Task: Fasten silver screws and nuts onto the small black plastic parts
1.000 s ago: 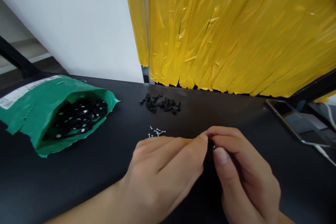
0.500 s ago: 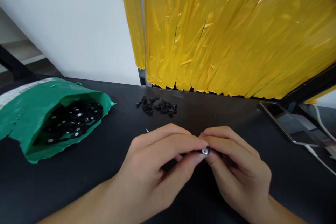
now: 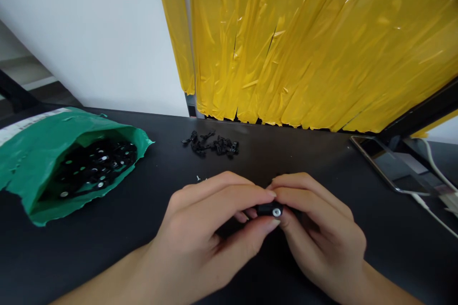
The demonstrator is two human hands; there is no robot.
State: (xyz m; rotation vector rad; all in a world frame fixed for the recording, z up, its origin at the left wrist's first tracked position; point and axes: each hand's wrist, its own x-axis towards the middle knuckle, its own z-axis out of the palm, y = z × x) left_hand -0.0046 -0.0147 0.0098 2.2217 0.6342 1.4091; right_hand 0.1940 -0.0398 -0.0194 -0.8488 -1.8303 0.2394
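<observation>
Between the fingertips of both hands is a small black plastic piece (image 3: 265,209) with a round silver metal end facing me. My left hand (image 3: 218,224) pinches it from the left, thumb below and index finger above. From the right, my right hand (image 3: 317,221) grips its other end, which the fingers hide. Just beyond my left knuckles lie small silver screws (image 3: 199,178). A loose heap of small black plastic parts (image 3: 226,146) sits farther back on the black table (image 3: 153,171).
At the left an open green bag (image 3: 34,152) holds many black pieces with silver ends. A phone (image 3: 390,164) with a white cable (image 3: 429,209) lies at the right. Behind the table stand a white panel (image 3: 96,33) and yellow plastic sheeting (image 3: 286,47).
The black piece has tilted between my fingers, so more of its side and round silver end shows. My left thumb and index finger are slightly farther apart. The view has shifted a little.
</observation>
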